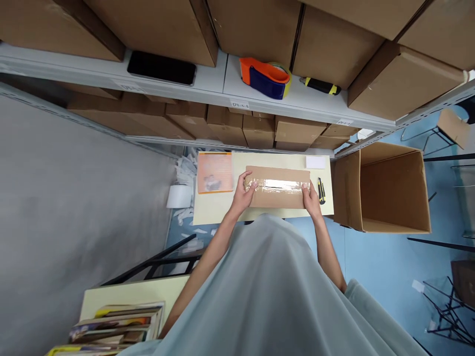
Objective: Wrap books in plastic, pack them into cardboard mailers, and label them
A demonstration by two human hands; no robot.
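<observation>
A flat brown cardboard box [278,200] with a shiny strip of clear tape along its top is held between my two hands, above a pale yellow table [215,210]. My left hand [244,194] grips its left end, the thumb on the tape. At the right end my right hand [310,199] grips it too, thumb on top and the fingers partly hidden. A black and yellow utility knife [321,191] lies just right of my right hand. Behind it rests a small white card or label stack [315,162]. Left of the box lies an orange-edged folder [214,173].
A large open carton [395,190] stands at the table's right. On the shelf [208,89] above sit a phone [162,67], a tape dispenser [265,78], another utility knife [321,85] and several cartons. Magazines [118,324] lie on a table at lower left.
</observation>
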